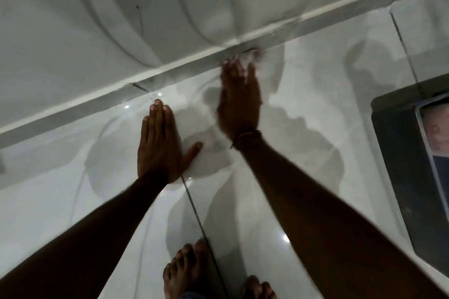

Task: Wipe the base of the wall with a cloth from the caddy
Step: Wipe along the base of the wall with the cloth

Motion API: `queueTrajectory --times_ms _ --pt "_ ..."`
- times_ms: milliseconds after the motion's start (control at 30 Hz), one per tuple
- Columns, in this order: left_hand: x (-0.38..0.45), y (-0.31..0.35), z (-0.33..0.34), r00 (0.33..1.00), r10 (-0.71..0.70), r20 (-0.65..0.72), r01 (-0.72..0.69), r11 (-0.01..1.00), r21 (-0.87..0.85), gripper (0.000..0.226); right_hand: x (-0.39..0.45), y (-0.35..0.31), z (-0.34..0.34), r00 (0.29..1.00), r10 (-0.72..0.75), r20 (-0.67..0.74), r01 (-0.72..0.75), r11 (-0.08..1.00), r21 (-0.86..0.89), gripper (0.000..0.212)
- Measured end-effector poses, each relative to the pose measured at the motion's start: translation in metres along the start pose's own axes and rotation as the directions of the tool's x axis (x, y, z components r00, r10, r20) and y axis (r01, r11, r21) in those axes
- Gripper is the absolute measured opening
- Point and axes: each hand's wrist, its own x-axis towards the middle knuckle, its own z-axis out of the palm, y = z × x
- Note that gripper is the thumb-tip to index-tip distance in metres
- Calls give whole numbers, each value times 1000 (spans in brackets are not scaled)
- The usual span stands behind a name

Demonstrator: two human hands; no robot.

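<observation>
Both bare forearms reached forward and down over the glossy white floor (pixel 303 114). The left hand (pixel 160 145) lay flat on a tile, palm down, its fingers (pixel 157 114) straight and pressed together, the thumb splayed out to the right; it held nothing. The right hand (pixel 239 102) stretched further ahead, a thin cord around its wrist, with the fingertips (pixel 237 65) at the grey skirting strip (pixel 80 109) along the base of the wall (pixel 60 39). A pale cloth (pixel 251 57) (blurred, and only partly visible) sat under those fingertips, against the strip; how tightly the right fingers closed on it I cannot tell. A dark container (pixel 398 153) stood at the right edge. Bare toes (pixel 187 272) showed at the bottom.
</observation>
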Motion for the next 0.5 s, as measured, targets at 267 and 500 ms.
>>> queueTrajectory --times_ms 267,500 --pt "-1 -6 3 1000 25 12 -25 1000 -14 113 -31 -65 19 912 -363 190 340 929 144 55" --pt "1 -2 -2 1000 -5 21 6 999 -36 115 6 12 -16 903 -401 153 407 913 -11 71"
